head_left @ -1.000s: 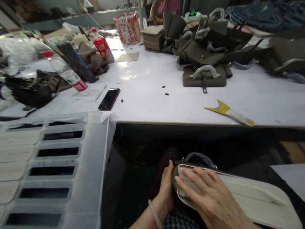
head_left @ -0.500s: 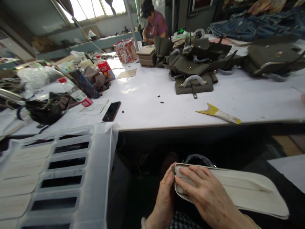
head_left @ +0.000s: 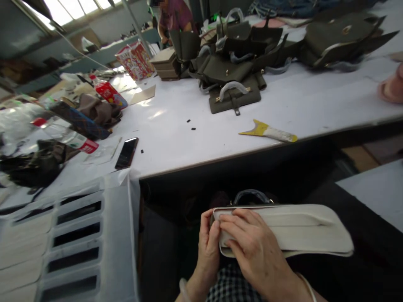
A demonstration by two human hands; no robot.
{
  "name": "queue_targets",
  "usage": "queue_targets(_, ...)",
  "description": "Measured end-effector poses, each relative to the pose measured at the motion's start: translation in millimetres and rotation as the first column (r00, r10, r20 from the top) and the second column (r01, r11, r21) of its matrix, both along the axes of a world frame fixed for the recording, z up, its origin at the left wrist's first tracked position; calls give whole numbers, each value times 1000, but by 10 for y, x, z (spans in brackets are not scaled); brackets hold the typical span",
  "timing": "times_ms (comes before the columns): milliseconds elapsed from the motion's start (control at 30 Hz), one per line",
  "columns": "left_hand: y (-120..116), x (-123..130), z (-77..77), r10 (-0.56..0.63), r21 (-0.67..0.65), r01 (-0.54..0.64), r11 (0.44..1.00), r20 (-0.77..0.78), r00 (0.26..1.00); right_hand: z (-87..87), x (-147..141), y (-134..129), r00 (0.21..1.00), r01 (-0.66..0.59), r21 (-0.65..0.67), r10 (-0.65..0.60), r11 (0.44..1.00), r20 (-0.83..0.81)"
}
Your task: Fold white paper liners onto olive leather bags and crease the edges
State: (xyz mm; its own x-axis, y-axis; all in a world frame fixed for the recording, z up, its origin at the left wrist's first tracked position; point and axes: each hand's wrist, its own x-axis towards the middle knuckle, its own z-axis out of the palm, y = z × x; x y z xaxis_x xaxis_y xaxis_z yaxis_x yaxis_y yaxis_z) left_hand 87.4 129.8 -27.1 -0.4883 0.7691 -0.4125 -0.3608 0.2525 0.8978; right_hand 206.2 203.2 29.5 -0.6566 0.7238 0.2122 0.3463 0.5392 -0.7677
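A handbag [head_left: 302, 220] lies across my lap, its long cream panel facing up with rounded corners. At its far side sticks up a handle [head_left: 252, 193] wrapped in clear plastic. My left hand [head_left: 209, 247] is closed on the bag's left end, with the thumb on the near side of the edge. My right hand [head_left: 252, 243] lies over the cream panel, its fingers bent and pressing on it close to that same end. Both hands meet near the left corner; what the fingertips touch there is partly hidden.
On the white table [head_left: 170, 147] are a yellow scraper-like tool [head_left: 267, 131], a phone [head_left: 126, 153] and several dark green handbags [head_left: 233, 75]. A plastic crate [head_left: 116, 235] stands at left. A person [head_left: 176, 19] sits across the table; another person's hand [head_left: 393, 86] shows at right.
The view has shifted and tilted, so the table things sit further left and higher. Both hands and the bag appear slightly left; my right thumb has drawn in towards the panel's edge.
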Motion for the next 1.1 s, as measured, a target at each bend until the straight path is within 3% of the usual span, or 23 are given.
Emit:
queue_targets(100,13,0,48,11,0,-11,1000,146,989,66,1,24,994,63,-222,-82,973,-77)
queue_targets(167,27,-20,96,17,4,-18,1000,251,968,100,-6,32,966,120,-370,-193,921,-169)
queue_targets(233,47,-60,139,5,-9,-3,1000,297,955,131,8,23,896,178,-481,-344,859,-282)
queue_targets(300,74,-120,167,-30,-32,39,999,267,963,159,88,9,804,241,-491,-456,837,-381)
queue_targets(367,113,-191,189,-67,-28,71,997,129,989,165,275,10,736,344,-386,-501,856,-455)
queue_targets(433,170,-250,234,-102,18,105,994,-153,983,112,578,50,677,489,-274,-558,828,-480)
queue_targets(500,256,-263,329,-151,75,218,973,-508,848,-38,945,134,536,646,-325,-713,691,-453)
queue_targets(567,386,-193,465,-216,92,444,891,-774,596,-288,1274,238,317,686,-563,-886,461,-339)
queue_targets(600,470,-123,537,-246,74,576,814,-855,457,-440,1390,285,259,612,-705,-933,358,-249)
queue_targets(633,564,-33,604,-274,30,703,710,-909,315,-598,1462,322,252,544,-788,-952,289,-175)
queue_targets(700,762,182,705,-283,-107,868,485,-958,40,-890,1468,359,352,348,-911,-931,222,-92)
queue_targets(767,930,392,744,-251,-254,903,346,-953,-172,-1103,1344,364,467,103,-974,-874,202,-132)
queue_targets(833,1027,543,723,-208,-349,883,314,-933,-295,-1216,1188,368,506,-144,-971,-829,193,-239)
queue_targets(900,1049,617,665,-152,-401,857,323,-916,-372,-1257,1079,392,483,-321,-929,-812,183,-327)
queue_targets(1000,1001,631,555,-69,-454,822,342,-885,-460,-1276,1035,445,438,-479,-865,-813,150,-384)
queue_targets(1100,955,618,468,-83,-507,789,347,-855,-512,-1323,1048,469,392,-573,-809,-822,132,-412)
